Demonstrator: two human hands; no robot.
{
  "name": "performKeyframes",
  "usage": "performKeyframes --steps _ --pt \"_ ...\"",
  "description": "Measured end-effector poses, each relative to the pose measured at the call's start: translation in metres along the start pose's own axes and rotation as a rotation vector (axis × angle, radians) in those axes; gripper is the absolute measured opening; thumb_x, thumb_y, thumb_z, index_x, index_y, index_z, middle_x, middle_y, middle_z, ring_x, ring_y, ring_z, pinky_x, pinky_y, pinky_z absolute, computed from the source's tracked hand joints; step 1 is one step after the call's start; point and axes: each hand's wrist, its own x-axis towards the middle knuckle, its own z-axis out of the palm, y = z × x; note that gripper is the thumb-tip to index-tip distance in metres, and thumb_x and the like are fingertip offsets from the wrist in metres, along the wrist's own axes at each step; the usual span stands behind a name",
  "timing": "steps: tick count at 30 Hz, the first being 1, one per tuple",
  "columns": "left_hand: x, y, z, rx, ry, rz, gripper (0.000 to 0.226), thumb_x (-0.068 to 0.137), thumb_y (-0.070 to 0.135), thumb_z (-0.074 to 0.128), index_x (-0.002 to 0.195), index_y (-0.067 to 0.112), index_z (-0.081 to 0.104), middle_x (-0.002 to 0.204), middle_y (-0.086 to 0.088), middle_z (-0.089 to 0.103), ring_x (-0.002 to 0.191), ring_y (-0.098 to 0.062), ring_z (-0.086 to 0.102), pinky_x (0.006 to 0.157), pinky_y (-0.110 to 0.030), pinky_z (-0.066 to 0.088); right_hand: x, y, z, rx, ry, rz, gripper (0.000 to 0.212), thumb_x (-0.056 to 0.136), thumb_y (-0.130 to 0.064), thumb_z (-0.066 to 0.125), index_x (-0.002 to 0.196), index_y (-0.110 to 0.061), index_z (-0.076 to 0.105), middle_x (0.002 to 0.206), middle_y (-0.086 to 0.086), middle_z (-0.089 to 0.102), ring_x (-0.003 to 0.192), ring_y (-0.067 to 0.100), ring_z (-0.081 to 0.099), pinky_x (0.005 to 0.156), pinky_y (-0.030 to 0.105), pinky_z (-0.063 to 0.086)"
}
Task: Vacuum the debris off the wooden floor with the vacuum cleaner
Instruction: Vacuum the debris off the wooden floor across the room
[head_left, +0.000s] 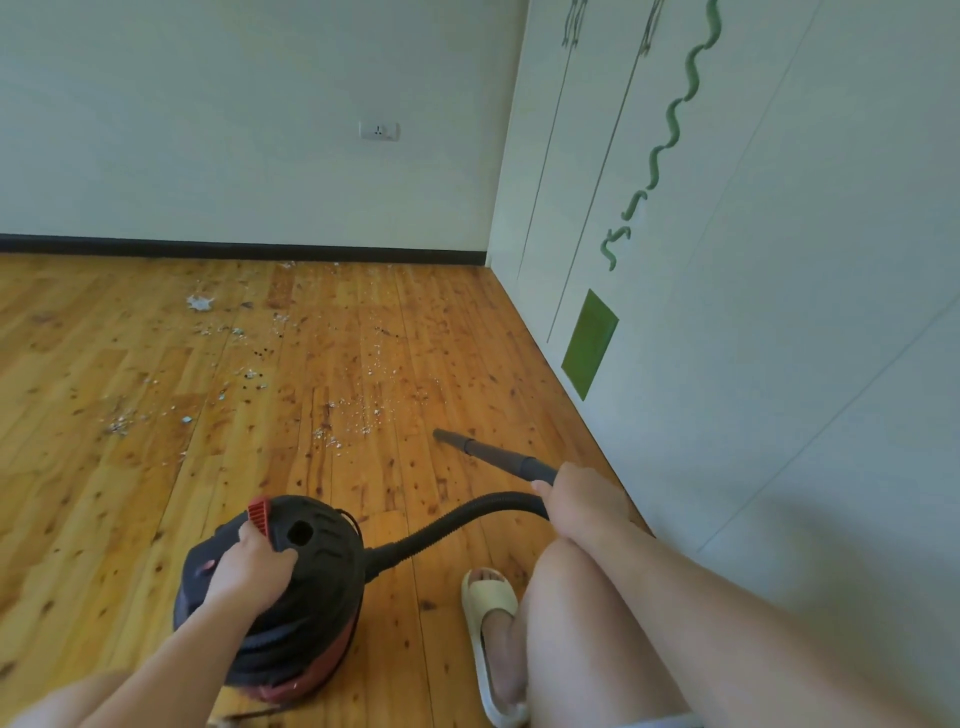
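A black and red canister vacuum cleaner (311, 587) stands on the wooden floor (104, 493) in front of me. My left hand (249, 566) grips the handle on its top, beside a red latch. My right hand (582, 499) holds the black nozzle tube (493, 454), whose tip hangs just above the floor and points to the left. A ribbed black hose (452, 522) runs from the canister to the tube. White and grey debris (358, 410) lies scattered over the boards ahead, just left of the tip, and further away toward the wall.
A white wardrobe (727, 312) with green decoration runs along the right side. A white wall with a dark skirting board (234, 248) and a socket (379, 131) closes off the far end. My foot in a pale slipper (488, 623) and my knee are at the lower right.
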Motion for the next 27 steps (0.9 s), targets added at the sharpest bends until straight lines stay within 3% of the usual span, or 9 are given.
performKeyframes --steps 3,6,10,16,20,24,27 --pt "0.010 -0.001 0.005 0.030 -0.002 -0.032 0.053 0.099 0.022 0.058 0.143 -0.001 0.039 0.093 -0.009 0.064 0.070 -0.017 0.060 0.051 -0.026 0.038 0.013 0.004 0.009 -0.002 0.018 -0.014 0.045 0.104 -0.060 0.039 0.119 -0.021 0.057 0.091 -0.002 0.056 0.078 0.016 0.056 0.048 0.023 0.035" --pt "0.011 0.002 0.006 0.058 -0.013 -0.058 0.066 0.100 0.023 0.056 0.152 -0.004 0.026 0.102 -0.013 0.066 0.070 -0.018 0.060 0.048 -0.024 0.037 0.029 0.010 0.013 0.015 0.023 -0.019 0.047 0.105 -0.059 0.038 0.124 -0.020 0.056 0.099 -0.001 0.059 0.082 0.016 0.055 0.050 0.023 0.035" --pt "0.008 0.008 0.011 0.068 -0.021 -0.062 0.078 0.101 0.022 0.056 0.157 -0.004 0.010 0.091 -0.011 0.065 0.065 -0.015 0.059 0.045 -0.022 0.037 0.041 0.016 0.019 0.041 0.011 -0.008 0.047 0.106 -0.058 0.038 0.125 -0.020 0.056 0.097 -0.002 0.055 0.083 0.016 0.054 0.053 0.024 0.037" --pt "0.010 0.004 0.019 0.068 -0.028 -0.083 0.075 0.098 0.025 0.061 0.154 -0.004 0.021 0.135 -0.020 0.055 0.087 -0.021 0.062 0.057 -0.024 0.040 0.059 0.015 0.036 0.111 -0.032 -0.067 0.048 0.106 -0.058 0.037 0.126 -0.019 0.056 0.101 -0.002 0.060 0.086 0.017 0.058 0.064 0.028 0.046" --pt "0.007 0.000 0.019 0.111 -0.040 -0.055 0.062 0.097 0.024 0.061 0.146 -0.003 0.035 0.140 -0.016 0.051 0.077 -0.012 0.056 0.053 -0.020 0.036 0.067 0.011 0.037 0.166 -0.029 -0.124 0.051 0.106 -0.059 0.036 0.130 -0.019 0.056 0.116 0.002 0.067 0.100 0.021 0.066 0.068 0.029 0.048" --pt "0.000 -0.002 0.016 0.178 -0.060 0.022 0.067 0.099 0.027 0.059 0.153 0.002 0.031 0.156 -0.012 0.036 0.096 -0.018 0.058 0.065 -0.021 0.039 0.063 0.008 0.029 0.169 -0.026 -0.175 0.053 0.106 -0.058 0.035 0.133 -0.017 0.055 0.120 0.003 0.067 0.107 0.023 0.066 0.072 0.029 0.048" --pt "-0.004 -0.005 0.015 0.166 -0.056 0.037 0.065 0.097 0.029 0.059 0.153 0.007 0.034 0.157 -0.009 0.034 0.115 -0.027 0.062 0.080 -0.030 0.051 0.058 0.007 0.028 0.163 -0.022 -0.219 0.051 0.106 -0.058 0.035 0.131 -0.018 0.056 0.111 0.000 0.065 0.098 0.019 0.064 0.070 0.028 0.048"
